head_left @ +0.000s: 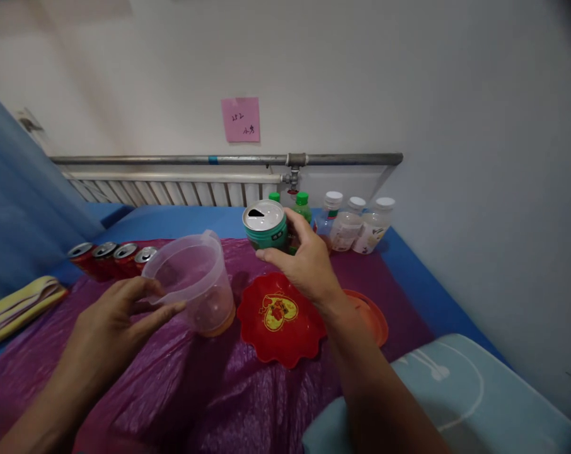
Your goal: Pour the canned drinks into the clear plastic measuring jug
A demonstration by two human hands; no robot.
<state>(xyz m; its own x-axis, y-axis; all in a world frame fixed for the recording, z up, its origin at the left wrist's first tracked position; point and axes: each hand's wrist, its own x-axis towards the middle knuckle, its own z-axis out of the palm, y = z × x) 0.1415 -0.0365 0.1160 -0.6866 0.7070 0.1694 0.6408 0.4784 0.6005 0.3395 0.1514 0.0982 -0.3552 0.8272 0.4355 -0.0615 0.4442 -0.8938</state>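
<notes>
My right hand [304,255] grips an opened green can [266,234] by its side, holding it up above the back edge of a red scalloped plate [285,340]. With thumb and fingers, my left hand [125,312] pinches the near rim of a clear plastic pitcher [212,309], which is slightly tilted. Inside the pitcher no contents can be made out. The red plate, with a yellow heart print, lies just right of the pitcher.
Several opened cans [125,261] stand in a row at left, near a folded yellow cloth [23,309]. Behind are green-capped bottles [302,205] and white-capped bottles [373,227]. An orange plate [377,321] lies right. Purple plastic sheeting [248,397] covers the blue surface.
</notes>
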